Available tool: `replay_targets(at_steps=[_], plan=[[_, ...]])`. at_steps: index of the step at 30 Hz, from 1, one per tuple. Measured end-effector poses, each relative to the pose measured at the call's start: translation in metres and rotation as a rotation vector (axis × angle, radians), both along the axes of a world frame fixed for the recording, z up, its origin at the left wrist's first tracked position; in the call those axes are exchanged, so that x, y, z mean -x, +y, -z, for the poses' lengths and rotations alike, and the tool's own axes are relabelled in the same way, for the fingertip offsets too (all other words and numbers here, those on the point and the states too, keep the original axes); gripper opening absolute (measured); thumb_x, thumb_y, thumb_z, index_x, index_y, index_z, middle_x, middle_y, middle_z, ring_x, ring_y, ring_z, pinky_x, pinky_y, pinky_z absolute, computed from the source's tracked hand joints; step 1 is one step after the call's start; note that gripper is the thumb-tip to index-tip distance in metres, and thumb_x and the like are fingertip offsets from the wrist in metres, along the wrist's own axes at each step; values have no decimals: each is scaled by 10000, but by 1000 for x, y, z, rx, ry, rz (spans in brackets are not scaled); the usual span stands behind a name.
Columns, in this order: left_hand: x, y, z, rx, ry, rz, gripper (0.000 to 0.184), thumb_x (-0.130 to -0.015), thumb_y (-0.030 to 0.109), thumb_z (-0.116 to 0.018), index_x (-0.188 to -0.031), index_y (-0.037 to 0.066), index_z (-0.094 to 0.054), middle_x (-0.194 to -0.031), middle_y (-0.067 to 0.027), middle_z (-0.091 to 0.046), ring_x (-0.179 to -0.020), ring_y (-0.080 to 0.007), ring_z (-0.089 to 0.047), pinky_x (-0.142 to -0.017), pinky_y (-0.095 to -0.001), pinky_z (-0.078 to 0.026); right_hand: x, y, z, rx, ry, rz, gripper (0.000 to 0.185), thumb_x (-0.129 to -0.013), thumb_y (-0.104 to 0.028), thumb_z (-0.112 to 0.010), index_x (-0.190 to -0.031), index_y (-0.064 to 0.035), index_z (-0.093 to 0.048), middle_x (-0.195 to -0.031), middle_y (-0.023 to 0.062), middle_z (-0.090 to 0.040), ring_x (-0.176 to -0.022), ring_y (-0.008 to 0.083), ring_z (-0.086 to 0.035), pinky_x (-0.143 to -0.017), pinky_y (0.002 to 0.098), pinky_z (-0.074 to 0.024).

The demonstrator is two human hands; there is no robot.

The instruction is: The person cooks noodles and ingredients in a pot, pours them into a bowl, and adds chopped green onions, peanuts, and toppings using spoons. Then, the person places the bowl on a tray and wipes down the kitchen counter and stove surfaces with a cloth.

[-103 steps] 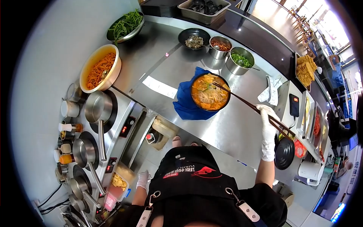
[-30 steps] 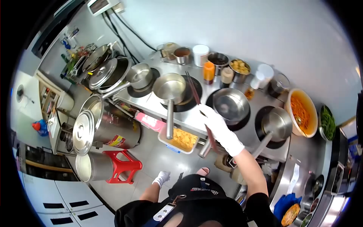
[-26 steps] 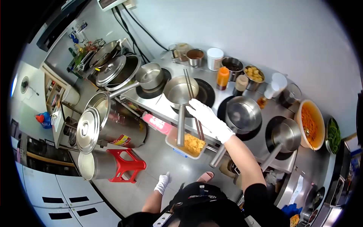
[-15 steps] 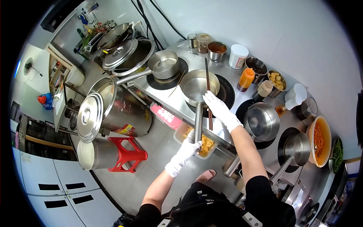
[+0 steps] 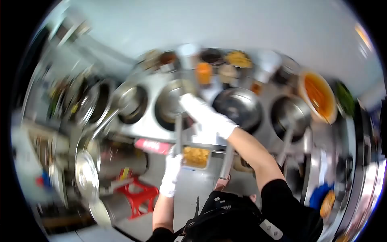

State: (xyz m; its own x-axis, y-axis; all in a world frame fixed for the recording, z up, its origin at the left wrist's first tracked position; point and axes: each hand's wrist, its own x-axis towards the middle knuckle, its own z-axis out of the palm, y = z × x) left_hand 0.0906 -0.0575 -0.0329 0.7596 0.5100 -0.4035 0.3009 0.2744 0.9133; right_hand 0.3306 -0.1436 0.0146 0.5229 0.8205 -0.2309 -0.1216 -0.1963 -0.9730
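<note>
My left hand (image 5: pixel 172 171), in a white glove, is closed round the long handle (image 5: pixel 178 133) of a steel saucepan (image 5: pixel 166 99). That pan sits on a dark round burner on the steel counter. My right hand (image 5: pixel 203 115), gloved in white too, reaches over the pan's right side. Motion blur smears its fingers, so I cannot make out whether they grip anything. The chopsticks seen across this pan earlier are not distinct now. Just right of my right hand is another steel pan (image 5: pixel 237 109).
Further pans stand left (image 5: pixel 127 99) and right (image 5: pixel 291 117). An orange squeeze bottle (image 5: pixel 204 74) and several containers line the wall. A bowl of orange shreds (image 5: pixel 331 109) is far right. Below the counter are a tub of yellow food (image 5: pixel 196 156) and a red stool (image 5: pixel 139 196).
The view has swung to the right and blurred, so the counter appears further left and more level. My left hand stays on the saucepan handle; my right hand remains by the same pan.
</note>
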Motion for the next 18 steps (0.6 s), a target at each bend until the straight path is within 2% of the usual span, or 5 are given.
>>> replay_targets(at_steps=[1,4,11,16,18], plan=[[1,1,-8,-88,87,44,469,-844,62,-529,-1312,57,-505,-814,2,-570,-623,-90,-529,-526,-230,-444,30,-35,-24,-397,-812,189,234,-994,-263,-476,-888,-55,-475,-945,51,-530,-805,202,-510,-660,422,-411],[12,21,19,-51,66,205,357,-877,175,-560,-1222,84,-579,-876,19,-584,-711,-81,-521,-642,-235,-423,70,-141,-61,58,-1497,25,535,-861,-59,-542,-1380,8,-428,-1349,205,-482,-1260,312,-483,-1071,361,-400],[-29,-34,-79,-829,-167,-329,367,-907,161,-594,-1224,-21,-564,-1183,-148,-592,-950,-223,-605,-781,-338,-520,191,-419,-46,519,-995,594,265,-840,-140,-551,-1081,-58,-623,-1033,103,-648,-1005,268,-637,-851,358,-535],[-84,-223,-184,-857,-572,-115,396,-902,152,-591,-1260,-12,-552,-1206,-143,-587,-965,-217,-598,-802,-324,-514,336,-613,-62,950,-717,1520,263,-902,-165,-559,-1121,-48,-646,-1028,136,-676,-904,267,-661,-798,354,-525],[-98,-316,-197,-796,-635,53,409,-901,135,-572,-1285,-4,-544,-1208,-133,-587,-969,-213,-589,-823,-319,-504,383,-699,-39,327,-505,2145,224,-931,-83,-573,-1129,5,-631,-842,41,-654,-755,126,-602,-681,275,-492]])
